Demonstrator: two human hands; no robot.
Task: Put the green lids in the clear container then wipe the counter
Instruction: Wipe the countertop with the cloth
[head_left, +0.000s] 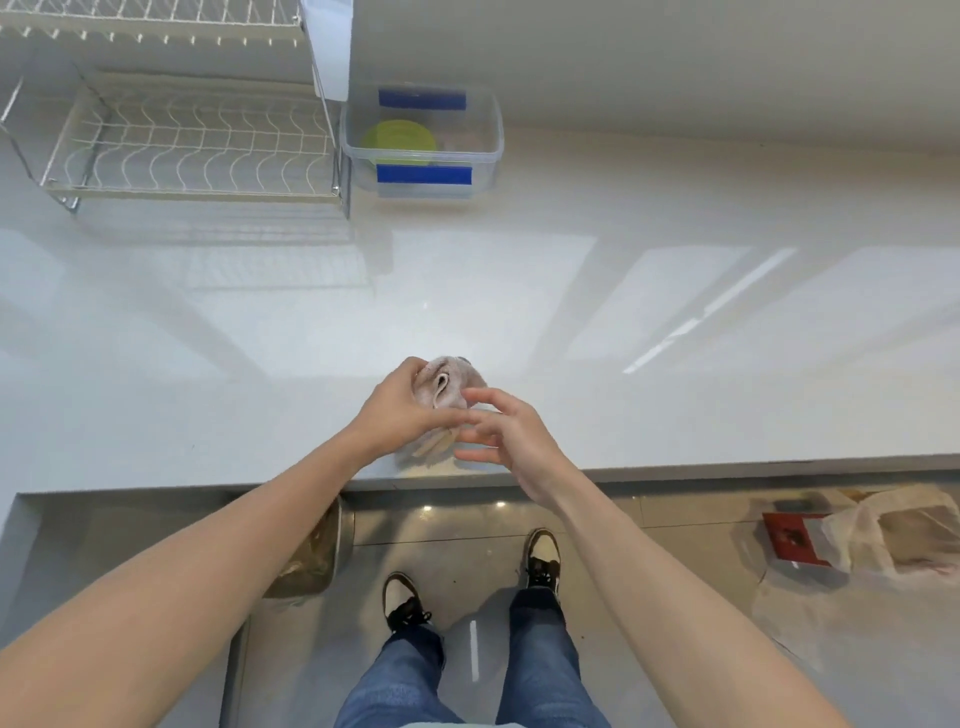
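Green lids (399, 141) lie inside the clear container (483, 156), which has blue clips and stands at the back of the white counter (571, 301) against the wall. Near the counter's front edge my left hand (397, 410) is closed around a crumpled beige cloth (448, 387). My right hand (511, 434) hovers just right of the cloth with its fingers spread, its fingertips close to the cloth. Part of the cloth hangs below my left hand, hidden between the two hands.
A white wire dish rack (182, 145) stands at the back left, beside the container. Below the counter edge are my shoes (543, 558), a bin (311, 556) on the left and plastic bags with a red packet (795, 540) on the floor at right.
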